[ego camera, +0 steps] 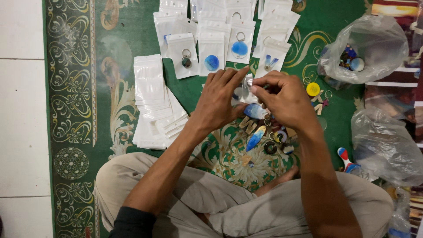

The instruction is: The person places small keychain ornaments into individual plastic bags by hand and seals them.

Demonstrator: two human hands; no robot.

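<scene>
— What fills the frame?
— A green patterned carpet [83,88] covers most of it, with the person's crossed legs in beige trousers [246,207] along the bottom.

— And on the carpet?
— At upper right sits a clear plastic bag [374,44] with coloured pieces inside; another crumpled bag [387,145] lies at right. Left of centre is a stack of empty white pouches [150,88], and across the top lie filled pouches [211,53], each showing a keychain.

— The hands?
— They meet at the centre. The left hand [218,99] has its fingers extended over a small clear pouch [243,94], touching it. The right hand [286,99] has fingertips pressed together, pinching the pouch's top edge. A blue oval keychain [255,111] sits just beneath both hands; whether either holds it, I cannot tell.

— Smaller things?
— Loose keychains [271,139] lie below the hands, and a yellow round charm [313,89] at right.
</scene>
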